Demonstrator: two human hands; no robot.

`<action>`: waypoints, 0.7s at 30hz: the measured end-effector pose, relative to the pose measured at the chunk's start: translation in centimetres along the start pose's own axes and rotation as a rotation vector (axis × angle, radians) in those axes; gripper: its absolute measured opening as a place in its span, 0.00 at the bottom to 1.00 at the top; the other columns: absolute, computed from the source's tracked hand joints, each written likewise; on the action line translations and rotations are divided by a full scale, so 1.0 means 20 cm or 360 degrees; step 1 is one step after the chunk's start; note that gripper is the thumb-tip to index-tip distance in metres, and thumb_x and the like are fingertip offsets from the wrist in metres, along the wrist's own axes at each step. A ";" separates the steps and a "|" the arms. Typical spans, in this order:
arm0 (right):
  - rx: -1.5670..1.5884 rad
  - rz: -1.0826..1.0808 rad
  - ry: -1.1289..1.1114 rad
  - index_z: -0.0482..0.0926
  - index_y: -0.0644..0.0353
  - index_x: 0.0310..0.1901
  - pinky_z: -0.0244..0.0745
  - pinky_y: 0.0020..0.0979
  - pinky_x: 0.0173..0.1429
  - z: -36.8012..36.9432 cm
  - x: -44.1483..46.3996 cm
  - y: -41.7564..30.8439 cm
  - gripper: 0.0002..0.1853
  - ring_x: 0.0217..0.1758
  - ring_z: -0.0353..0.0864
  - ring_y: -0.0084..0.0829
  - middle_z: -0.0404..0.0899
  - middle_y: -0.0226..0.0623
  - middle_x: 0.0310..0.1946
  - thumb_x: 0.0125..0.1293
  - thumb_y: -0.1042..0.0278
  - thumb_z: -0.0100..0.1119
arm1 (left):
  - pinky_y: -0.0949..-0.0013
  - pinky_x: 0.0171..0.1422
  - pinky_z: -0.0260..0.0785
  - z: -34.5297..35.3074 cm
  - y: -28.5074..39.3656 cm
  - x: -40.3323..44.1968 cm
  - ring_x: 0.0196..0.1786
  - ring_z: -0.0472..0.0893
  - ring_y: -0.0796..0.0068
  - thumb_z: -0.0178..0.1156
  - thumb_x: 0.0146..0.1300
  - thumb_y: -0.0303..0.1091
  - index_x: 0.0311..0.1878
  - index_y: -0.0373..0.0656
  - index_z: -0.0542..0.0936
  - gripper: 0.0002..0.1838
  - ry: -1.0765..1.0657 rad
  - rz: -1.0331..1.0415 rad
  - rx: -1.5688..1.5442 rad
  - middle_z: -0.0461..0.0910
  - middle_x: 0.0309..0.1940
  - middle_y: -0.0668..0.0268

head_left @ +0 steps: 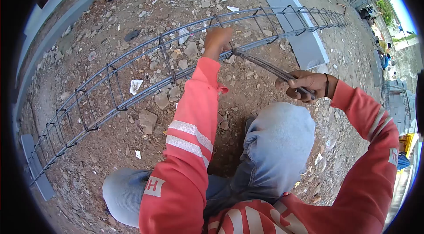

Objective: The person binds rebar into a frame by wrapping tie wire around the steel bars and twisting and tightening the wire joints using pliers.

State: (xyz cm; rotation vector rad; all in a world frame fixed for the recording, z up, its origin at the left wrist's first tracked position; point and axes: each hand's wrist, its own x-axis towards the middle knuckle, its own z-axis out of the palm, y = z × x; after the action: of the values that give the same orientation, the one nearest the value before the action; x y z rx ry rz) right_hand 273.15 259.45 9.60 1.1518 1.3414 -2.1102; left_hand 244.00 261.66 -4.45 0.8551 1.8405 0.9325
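Observation:
A long rebar cage (pixel 166 56), made of steel bars with square stirrups, stretches across the view from lower left to upper right. My left hand (pixel 217 42) is closed at the middle of it, gripping the steel by a stirrup; its fingertips are partly hidden. In my right hand (pixel 309 84) are the long handles of steel pincers (pixel 265 67), held to the right of the cage. Their jaws touch or nearly touch the near bars, just right of my left hand. Whether the jaws hold a wire is too small to tell.
A grey board (pixel 304 48) lies under the cage's right part, and another grey board (pixel 37 167) under its left end. Stones and rubble cover the dirt ground (pixel 247 90). My bent knees (pixel 282 137) are close below the cage. A low wall edge (pixel 66 20) runs along the upper left.

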 end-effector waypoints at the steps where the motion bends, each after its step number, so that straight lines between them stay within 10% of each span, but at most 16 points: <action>1: -0.0151 -0.0100 0.0173 0.72 0.57 0.55 0.60 0.20 0.13 0.03 0.01 0.02 0.21 0.14 0.68 0.16 0.72 0.29 0.22 0.69 0.53 0.62 | 0.59 0.44 0.79 -0.01 0.01 -0.01 0.34 0.88 0.54 0.56 0.58 0.46 0.59 0.23 0.76 0.34 -0.0025 -0.0019 -0.0050 0.75 0.60 0.40; 3: -0.0294 -0.0201 0.0324 0.72 0.58 0.57 0.59 0.20 0.12 0.05 0.02 0.09 0.21 0.13 0.67 0.16 0.72 0.29 0.22 0.69 0.57 0.62 | 0.59 0.42 0.79 0.03 -0.01 0.00 0.34 0.89 0.55 0.55 0.57 0.43 0.56 0.23 0.77 0.32 0.0003 -0.0035 -0.0193 0.82 0.51 0.42; 6: 0.0884 -0.0281 -0.0413 0.70 0.64 0.60 0.70 0.22 0.19 0.07 0.08 0.24 0.23 0.19 0.76 0.22 0.77 0.37 0.26 0.65 0.66 0.57 | 0.58 0.41 0.78 0.03 -0.01 0.01 0.34 0.88 0.56 0.55 0.57 0.43 0.53 0.24 0.79 0.29 -0.0031 -0.0051 -0.0211 0.83 0.47 0.41; 9: 0.0918 -0.0235 -0.0216 0.68 0.61 0.66 0.79 0.31 0.48 0.10 0.20 0.46 0.25 0.45 0.84 0.32 0.80 0.50 0.48 0.68 0.66 0.55 | 0.57 0.41 0.78 0.00 0.01 -0.05 0.34 0.88 0.56 0.55 0.57 0.43 0.50 0.24 0.80 0.28 -0.0039 -0.0040 -0.0105 0.85 0.39 0.42; 12: -0.0346 -0.0415 -0.0053 0.68 0.62 0.67 0.70 0.35 0.66 -0.10 0.38 0.79 0.27 0.60 0.77 0.38 0.76 0.51 0.60 0.66 0.66 0.54 | 0.56 0.42 0.77 0.07 -0.08 0.09 0.35 0.88 0.56 0.56 0.57 0.45 0.49 0.24 0.80 0.29 -0.0044 -0.0070 -0.0273 0.86 0.35 0.44; 15: 0.0280 -0.0479 0.0057 0.69 0.64 0.66 0.71 0.33 0.65 0.00 0.59 0.83 0.29 0.58 0.78 0.34 0.77 0.46 0.59 0.63 0.65 0.55 | 0.57 0.40 0.77 -0.01 -0.02 -0.02 0.34 0.88 0.56 0.56 0.58 0.45 0.47 0.24 0.80 0.28 -0.0099 -0.0001 -0.0043 0.85 0.36 0.43; 21: -0.0489 -0.0698 0.0676 0.68 0.62 0.67 0.69 0.32 0.63 -0.03 0.82 0.88 0.30 0.58 0.75 0.32 0.75 0.42 0.57 0.61 0.68 0.53 | 0.55 0.35 0.82 0.02 -0.08 0.11 0.38 0.86 0.49 0.50 0.65 0.33 0.63 0.22 0.60 0.29 -0.0246 -0.0150 -0.0301 0.78 0.53 0.41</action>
State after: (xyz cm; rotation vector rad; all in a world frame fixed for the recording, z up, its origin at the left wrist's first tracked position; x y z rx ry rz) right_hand 275.68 253.42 -13.58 1.3075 2.1991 -1.8832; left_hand 243.18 262.81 -6.84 0.6977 1.6177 0.9374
